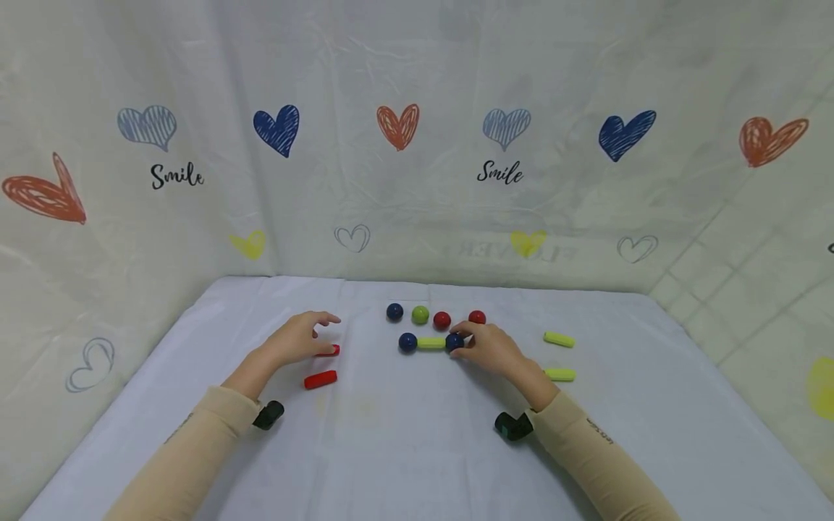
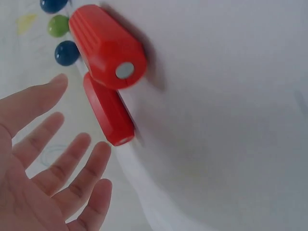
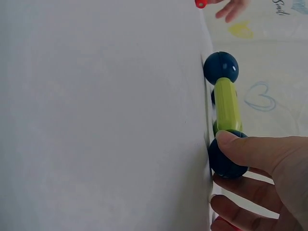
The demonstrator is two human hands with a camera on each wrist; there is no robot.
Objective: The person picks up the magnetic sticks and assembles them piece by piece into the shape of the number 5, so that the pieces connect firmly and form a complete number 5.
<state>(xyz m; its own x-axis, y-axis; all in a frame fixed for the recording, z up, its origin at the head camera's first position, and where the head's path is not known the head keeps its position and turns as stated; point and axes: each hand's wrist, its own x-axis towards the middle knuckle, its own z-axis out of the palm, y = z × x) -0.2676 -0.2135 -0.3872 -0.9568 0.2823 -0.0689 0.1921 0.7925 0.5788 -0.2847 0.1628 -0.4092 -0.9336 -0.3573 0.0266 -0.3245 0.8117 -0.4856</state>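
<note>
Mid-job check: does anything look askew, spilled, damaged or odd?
Nothing on the table stands out: the right hand pinches a blue ball lined up with the green rod, with no visible spill or damage. Only the faint lettering on the backdrop looks odd, seemingly mirrored.

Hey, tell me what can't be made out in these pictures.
- Head view: part of the far red stick, behind the left hand.
- Head view: the lettering on the right sleeve, too small to read.
- Left wrist view: the topmost blue ball, cut off by the top edge.
- Right wrist view: part of the held blue ball, behind the right hand.
</note>
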